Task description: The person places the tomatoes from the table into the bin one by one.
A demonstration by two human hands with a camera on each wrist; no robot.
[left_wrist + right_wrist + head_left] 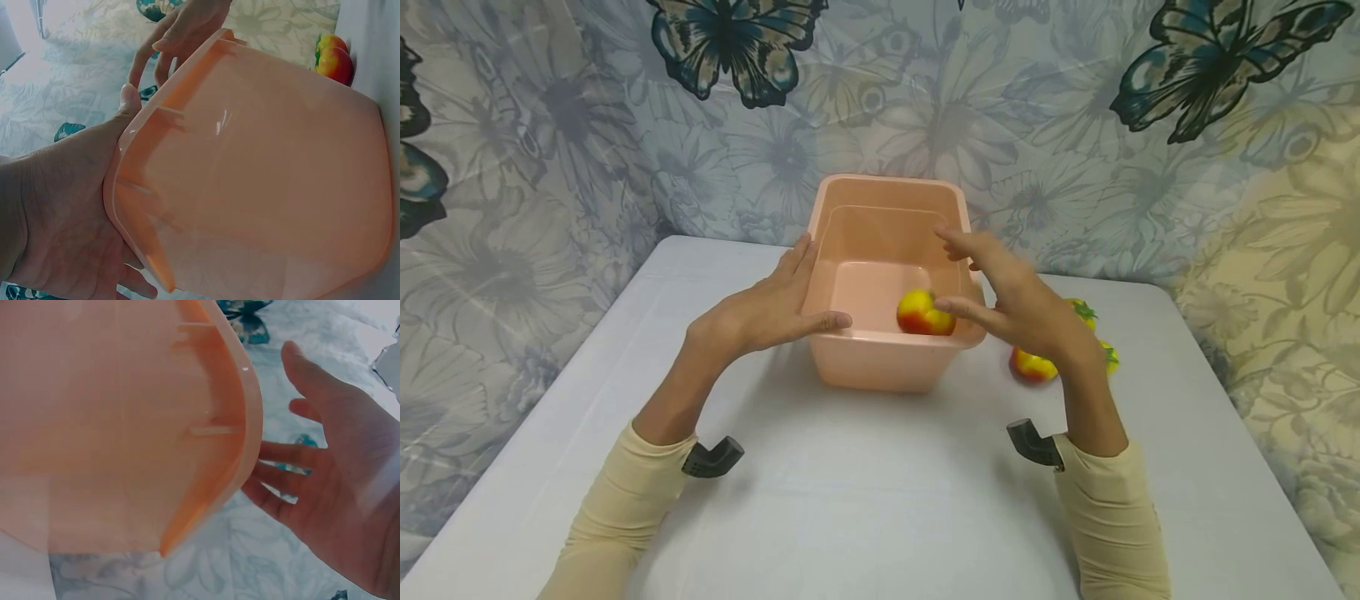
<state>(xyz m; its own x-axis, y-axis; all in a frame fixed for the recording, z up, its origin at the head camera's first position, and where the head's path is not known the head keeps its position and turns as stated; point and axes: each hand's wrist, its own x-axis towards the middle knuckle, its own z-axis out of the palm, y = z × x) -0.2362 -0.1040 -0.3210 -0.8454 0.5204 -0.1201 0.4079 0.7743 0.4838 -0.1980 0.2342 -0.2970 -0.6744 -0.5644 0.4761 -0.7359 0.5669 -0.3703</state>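
Observation:
A peach plastic tub stands on the table, tilted a little in the head view. My left hand rests along its left rim with fingers straight and the thumb lying over the front corner. In the left wrist view the palm sits against the rim of the tub. My right hand is over the right rim, fingers spread and holding nothing. The right wrist view has those fingertips right at the rim. A red-and-yellow pepper-like piece lies inside the tub, near the right thumb.
More red-and-yellow pieces with green tops sit on the white table right of the tub, partly hidden by my right hand and wrist. A patterned cloth with butterflies hangs close behind the table.

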